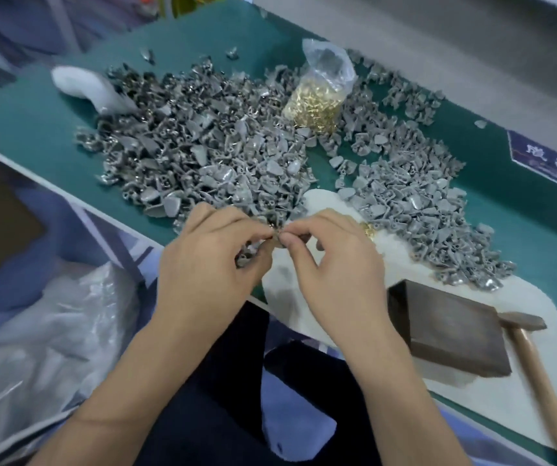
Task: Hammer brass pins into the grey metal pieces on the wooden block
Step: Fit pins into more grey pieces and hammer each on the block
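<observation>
The grip of the left hand (208, 253) is a pinch: thumb and fingers curl round small grey metal pieces (245, 258), with more tucked in the palm. The grip of the right hand (332, 260) is a pinch too, thumb and first finger pressed on something tiny where the two hands meet; it is too small to tell what. The hands touch at the fingertips, just over the near edge of the green counter (31, 129).

At 12 o'clock from the hands lies a big heap of grey pieces (186, 142). At 2 o'clock lies a second heap (421, 203). A few loose brass pins (368, 229) sit just beside the right hand at 3 o'clock, on a white cloth (505, 395). Farther up at 1 o'clock stands a clear bag of brass pins (317, 99).

At 4 o'clock the dark wooden block (452, 327) rests on the cloth. A hammer (536, 358) lies touching its right side.
</observation>
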### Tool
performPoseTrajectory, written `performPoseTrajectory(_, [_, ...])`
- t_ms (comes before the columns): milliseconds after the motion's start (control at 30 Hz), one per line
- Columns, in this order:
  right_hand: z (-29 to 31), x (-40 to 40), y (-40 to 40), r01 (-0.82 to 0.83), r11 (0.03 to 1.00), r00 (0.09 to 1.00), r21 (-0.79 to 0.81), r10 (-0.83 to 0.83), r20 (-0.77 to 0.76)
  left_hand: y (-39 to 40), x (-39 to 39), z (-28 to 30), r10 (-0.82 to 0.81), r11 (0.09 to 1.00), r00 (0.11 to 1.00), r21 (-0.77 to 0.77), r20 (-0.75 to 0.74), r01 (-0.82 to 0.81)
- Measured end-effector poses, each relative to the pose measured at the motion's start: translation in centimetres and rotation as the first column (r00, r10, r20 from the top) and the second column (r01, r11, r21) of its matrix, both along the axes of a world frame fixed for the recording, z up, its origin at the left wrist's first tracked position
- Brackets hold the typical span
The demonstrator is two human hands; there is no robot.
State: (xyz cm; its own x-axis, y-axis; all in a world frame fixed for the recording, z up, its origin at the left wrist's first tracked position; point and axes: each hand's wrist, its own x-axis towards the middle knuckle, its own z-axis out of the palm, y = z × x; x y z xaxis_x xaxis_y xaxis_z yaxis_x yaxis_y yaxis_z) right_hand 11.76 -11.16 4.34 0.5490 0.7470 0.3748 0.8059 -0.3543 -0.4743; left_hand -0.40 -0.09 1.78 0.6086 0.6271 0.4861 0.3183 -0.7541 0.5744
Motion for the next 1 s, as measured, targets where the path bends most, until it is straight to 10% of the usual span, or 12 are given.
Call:
performPoseTrajectory(467, [-1.1,-0.7,6.3,0.051,0.997,0.996,-0.060,-0.056,-0.075,4.1,-2.5,-0.8,0.086,0.986,0.996,-0.141,-0.016,-0.087])
performPoseTrajectory(833, [2.6,6.9,-5.2,0.414,0.847,0.899,-0.334,-0.437,0.008,-1.1,2.3,0.7,-0.233,0.951,0.972,-0.206,0.018,0.232])
performPoseTrajectory(1000, [2.0,8.7,-7.5,0.316,0.861,0.882,-0.399,-0.422,-0.211,-4.6,4.9,-0.1,-0.327,0.893,0.943,-0.307,0.058,0.329])
